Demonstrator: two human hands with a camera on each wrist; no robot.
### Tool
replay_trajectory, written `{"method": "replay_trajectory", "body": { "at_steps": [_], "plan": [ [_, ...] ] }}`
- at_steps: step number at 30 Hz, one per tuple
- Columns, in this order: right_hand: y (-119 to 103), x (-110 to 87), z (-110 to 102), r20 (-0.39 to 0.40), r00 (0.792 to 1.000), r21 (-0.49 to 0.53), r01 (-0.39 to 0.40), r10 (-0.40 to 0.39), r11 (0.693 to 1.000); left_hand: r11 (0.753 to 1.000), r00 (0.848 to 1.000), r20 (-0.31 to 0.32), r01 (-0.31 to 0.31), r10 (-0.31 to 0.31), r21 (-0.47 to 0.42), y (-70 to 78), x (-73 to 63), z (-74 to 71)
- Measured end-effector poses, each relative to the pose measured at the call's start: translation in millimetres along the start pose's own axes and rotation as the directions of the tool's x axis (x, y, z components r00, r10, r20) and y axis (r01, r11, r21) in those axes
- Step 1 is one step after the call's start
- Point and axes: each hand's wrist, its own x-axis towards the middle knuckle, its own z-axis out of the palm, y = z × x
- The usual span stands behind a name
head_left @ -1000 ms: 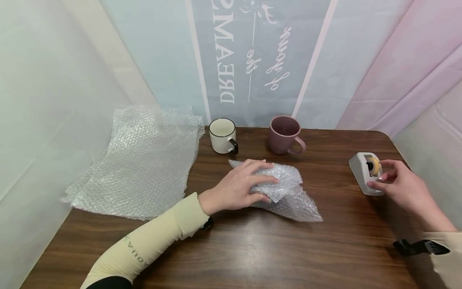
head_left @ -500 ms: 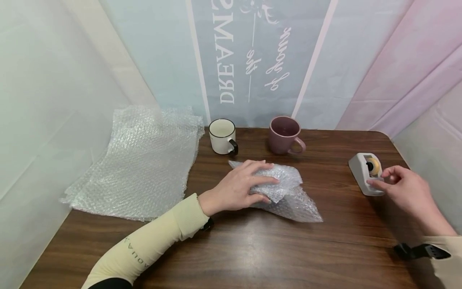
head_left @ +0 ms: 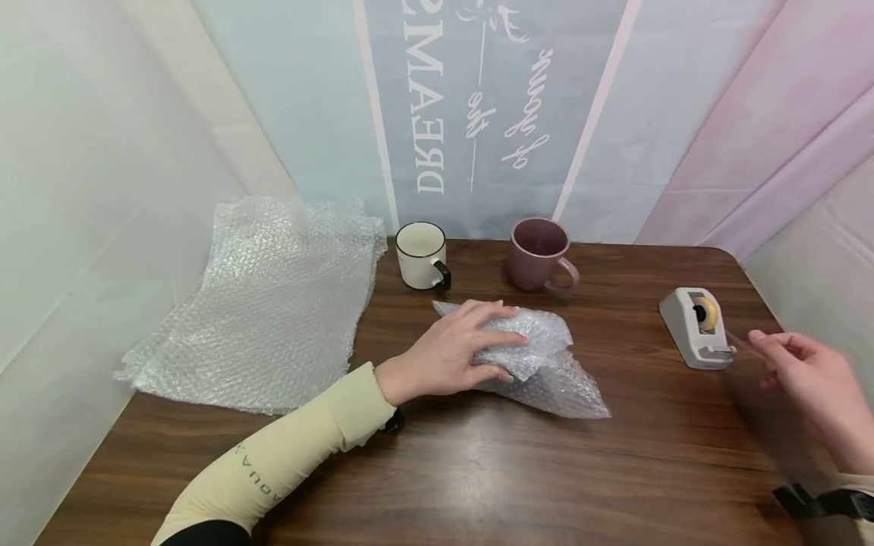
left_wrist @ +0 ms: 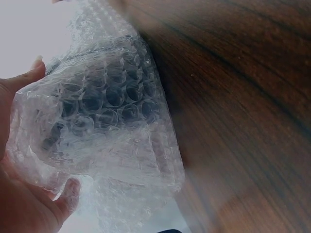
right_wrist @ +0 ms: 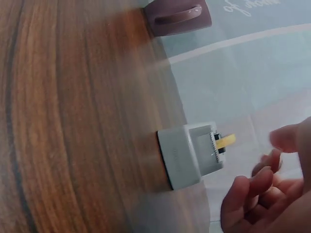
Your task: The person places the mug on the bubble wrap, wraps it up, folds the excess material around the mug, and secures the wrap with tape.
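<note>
In the head view my left hand (head_left: 447, 355) holds down a crumpled bubble-wrap bundle (head_left: 539, 334), fingers spread over its top. Close up in the left wrist view, thumb and fingers curve round the bubble wrap (left_wrist: 107, 97); something dark shows through the bubbles, its kind hidden. At the right, a white tape dispenser (head_left: 691, 334) with a yellow roll stands on the table. My right hand (head_left: 812, 387) is beside it, thumb and forefinger pinching the end of a thin clear tape strip (head_left: 740, 343) that stretches from the dispenser. That strip is hard to make out in the right wrist view.
A white mug (head_left: 418, 262) with black rim and handle stands near the table's back edge. Right of it is a mauve mug (head_left: 536, 262). Flat bubble-wrap sheets (head_left: 266, 311) cover the left side. Fabric hangings (head_left: 492, 205) rise behind the wooden table (head_left: 437, 470).
My right hand has drawn away from the dispenser, to the right and slightly towards me, pulling out a strip of tape. My left hand and the bundle have kept their place.
</note>
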Motion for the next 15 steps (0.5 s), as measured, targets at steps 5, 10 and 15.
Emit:
{"method": "replay_trajectory", "body": {
  "at_steps": [5, 10, 15],
  "plan": [
    [11, 1.5, -1, 0.152, 0.988, -0.144, 0.005, 0.017, 0.99, 1.0, 1.0, 0.005, 0.001, -0.001, -0.002, -0.1, 0.5, 0.8],
    [16, 7.5, 1, 0.253, 0.964, -0.164, -0.044, 0.086, 0.985, 1.0, 1.0, 0.003, 0.008, -0.008, -0.006, -0.3, 0.3, 0.7],
    [19, 14.6, 4, 0.282, 0.954, -0.214, -0.043, 0.104, 0.976, 1.0, 1.0, 0.005, 0.012, -0.012, -0.009, -0.6, -0.3, 0.2]
  ]
}}
